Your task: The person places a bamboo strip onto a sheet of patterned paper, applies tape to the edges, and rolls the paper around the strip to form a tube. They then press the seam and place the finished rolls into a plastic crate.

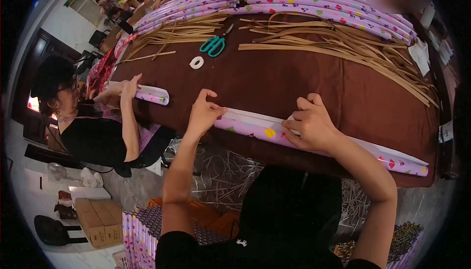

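A roll of lilac wrapping paper (255,130) with a colourful print lies along the near edge of the brown-covered table (284,80), its white inner side turned up along a loose edge. At its left end, my left hand (202,112) pinches the paper between thumb and fingers, the index finger raised. My right hand (311,128) is closed over the middle of the roll, fingers curled at the loose edge. Something white shows by its fingertips, partly hidden. From there the roll runs on under my right forearm to the right.
Teal-handled scissors (213,46) and a white tape roll (196,62) lie ahead. Brown strips (338,48) spread behind them, before stacked wrapped rolls (314,8). At left, a co-worker (93,131) handles another roll (153,95). Bundled rolls (135,234) stand below.
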Demonstrator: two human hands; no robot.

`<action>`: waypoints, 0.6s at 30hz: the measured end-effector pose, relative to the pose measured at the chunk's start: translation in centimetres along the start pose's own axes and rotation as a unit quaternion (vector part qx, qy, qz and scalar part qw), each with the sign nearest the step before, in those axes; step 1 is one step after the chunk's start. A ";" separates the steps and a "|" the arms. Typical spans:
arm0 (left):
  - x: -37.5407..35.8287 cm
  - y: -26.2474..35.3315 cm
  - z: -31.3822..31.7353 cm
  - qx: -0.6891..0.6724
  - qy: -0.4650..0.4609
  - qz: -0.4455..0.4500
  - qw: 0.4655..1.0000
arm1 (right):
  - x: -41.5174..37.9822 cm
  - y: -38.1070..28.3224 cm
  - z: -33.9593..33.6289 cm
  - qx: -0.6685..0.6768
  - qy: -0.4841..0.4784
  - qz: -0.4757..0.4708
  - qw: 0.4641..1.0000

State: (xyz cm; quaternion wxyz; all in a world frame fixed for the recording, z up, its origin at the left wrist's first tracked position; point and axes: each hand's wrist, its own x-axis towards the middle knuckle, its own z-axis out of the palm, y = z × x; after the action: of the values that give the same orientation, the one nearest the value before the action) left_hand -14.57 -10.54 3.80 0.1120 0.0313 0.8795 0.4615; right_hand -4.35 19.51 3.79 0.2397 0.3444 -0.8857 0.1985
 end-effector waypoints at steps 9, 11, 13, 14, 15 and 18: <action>0.6 0.1 -0.1 0.101 -0.005 0.020 0.995 | -0.2 -0.1 0.3 -0.028 -0.028 0.003 0.999; 0.7 0.1 0.0 0.107 -0.006 0.019 0.994 | -0.2 -0.1 0.2 -0.026 -0.039 0.006 0.999; 0.6 0.4 0.0 0.128 -0.005 0.013 0.992 | -0.2 -0.1 0.1 -0.024 -0.058 0.013 0.998; 0.5 0.7 0.0 0.128 -0.006 0.013 0.992 | -0.2 -0.1 0.1 -0.024 -0.059 0.015 0.998; 0.4 1.0 0.0 0.136 -0.005 0.012 0.991 | -0.2 -0.1 0.1 -0.024 -0.061 0.016 0.998; 0.4 1.0 0.0 0.143 -0.002 0.014 0.990 | -0.1 -0.2 0.2 -0.026 -0.064 0.021 0.997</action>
State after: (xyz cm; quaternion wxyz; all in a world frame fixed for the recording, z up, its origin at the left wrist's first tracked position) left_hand -15.01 -9.87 4.51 0.1017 0.0600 0.9357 0.3326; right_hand -4.18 19.37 3.61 0.1873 0.3312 -0.9112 0.1581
